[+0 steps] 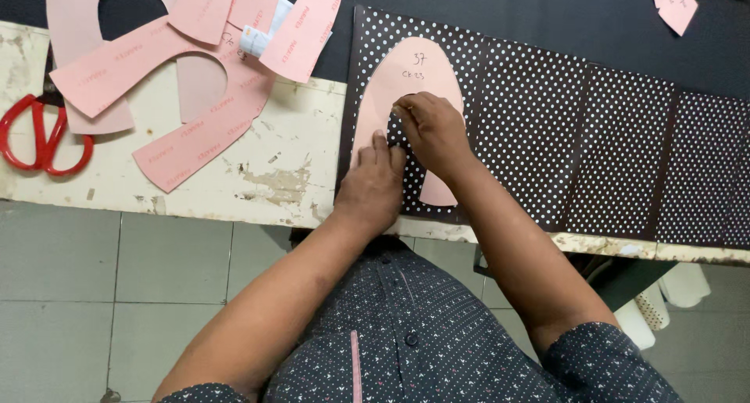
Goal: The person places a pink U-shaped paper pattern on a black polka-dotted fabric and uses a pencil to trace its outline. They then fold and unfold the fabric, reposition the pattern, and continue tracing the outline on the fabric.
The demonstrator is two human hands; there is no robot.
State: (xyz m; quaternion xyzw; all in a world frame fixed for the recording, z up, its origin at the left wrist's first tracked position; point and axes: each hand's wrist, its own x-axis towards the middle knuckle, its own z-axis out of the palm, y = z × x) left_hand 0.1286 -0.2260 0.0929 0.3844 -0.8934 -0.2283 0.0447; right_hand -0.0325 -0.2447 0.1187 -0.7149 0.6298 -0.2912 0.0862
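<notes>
My left hand (373,186) lies flat with fingers pressed on the lower left leg of the pink horseshoe-shaped pattern piece (414,75), holding nothing. That pattern sits on the left end of the dark polka-dot fabric (609,137). My right hand (432,129), fingers curled, is at the pattern's inner edge; whether it pinches something I cannot tell. Red scissors (39,137) lie far left of the fabric.

The fabric (594,137) is dark brown with small white dots. The template (414,75) on it is pink, as are the card pieces (195,75). The scissors (39,137) have red handles. The table (273,168) is chipped cream.
</notes>
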